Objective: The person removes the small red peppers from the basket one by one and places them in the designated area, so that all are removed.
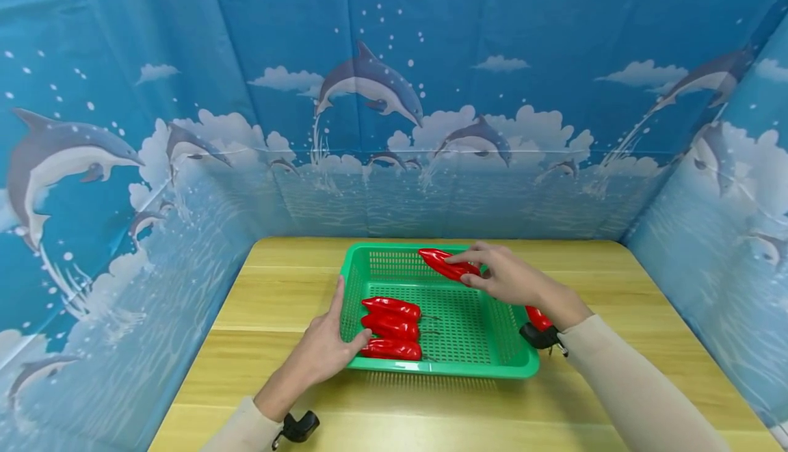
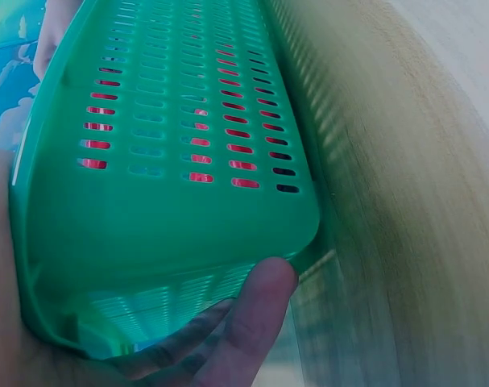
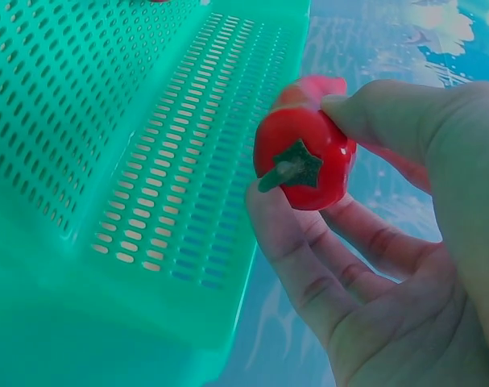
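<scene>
A green plastic basket (image 1: 452, 368) sits on the table, with several red peppers (image 1: 394, 327) lying side by side in its left part. At its front left corner my left hand (image 1: 326, 346) holds the basket, thumb over the rim; in the left wrist view its fingers (image 2: 256, 318) lie against the outside. My right hand (image 1: 507, 274) pinches a red pepper (image 1: 437, 260) above the basket's back wall. The right wrist view shows that pepper's green stem (image 3: 296, 165) facing the camera. More red shows behind it; I cannot tell whether that is a second pepper.
Another red pepper (image 1: 537, 316) lies right of the basket, partly hidden by my right wrist. The wooden table (image 1: 271, 288) ends at a blue dolphin-printed curtain (image 1: 394, 192) behind and at both sides. A black wrist device (image 1: 299, 427) hangs below each wrist.
</scene>
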`<move>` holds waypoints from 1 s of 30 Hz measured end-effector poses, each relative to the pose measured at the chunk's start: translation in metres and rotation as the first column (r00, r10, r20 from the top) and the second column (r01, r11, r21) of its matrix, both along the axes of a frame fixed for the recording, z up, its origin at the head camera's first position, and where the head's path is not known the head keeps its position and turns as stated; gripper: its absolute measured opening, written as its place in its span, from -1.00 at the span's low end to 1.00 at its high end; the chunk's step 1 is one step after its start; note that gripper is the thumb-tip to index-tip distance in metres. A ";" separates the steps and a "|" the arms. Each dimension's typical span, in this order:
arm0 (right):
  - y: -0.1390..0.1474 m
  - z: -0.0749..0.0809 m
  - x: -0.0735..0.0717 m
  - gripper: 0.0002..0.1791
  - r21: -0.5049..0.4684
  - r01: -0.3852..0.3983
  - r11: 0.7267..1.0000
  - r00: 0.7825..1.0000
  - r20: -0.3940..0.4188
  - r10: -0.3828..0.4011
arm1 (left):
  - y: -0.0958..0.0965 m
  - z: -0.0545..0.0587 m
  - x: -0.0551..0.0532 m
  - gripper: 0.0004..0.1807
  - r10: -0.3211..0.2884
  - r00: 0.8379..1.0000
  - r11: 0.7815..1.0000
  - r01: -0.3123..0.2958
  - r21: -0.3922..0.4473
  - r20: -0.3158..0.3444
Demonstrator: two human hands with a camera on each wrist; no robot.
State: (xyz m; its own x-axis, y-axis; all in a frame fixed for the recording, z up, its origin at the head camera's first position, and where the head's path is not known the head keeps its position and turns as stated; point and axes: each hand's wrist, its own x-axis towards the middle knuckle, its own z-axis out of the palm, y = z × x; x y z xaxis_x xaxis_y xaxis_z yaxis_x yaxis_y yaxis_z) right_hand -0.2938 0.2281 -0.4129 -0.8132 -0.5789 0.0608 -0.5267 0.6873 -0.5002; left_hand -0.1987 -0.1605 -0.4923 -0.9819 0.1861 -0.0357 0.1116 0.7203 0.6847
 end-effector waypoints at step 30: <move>0.043 0.008 0.013 -0.51 -0.052 0.063 0.997 0.993 -0.092 -0.068 | 0.001 -0.001 0.001 0.33 0.013 1.000 1.000 -0.013 0.014 -0.009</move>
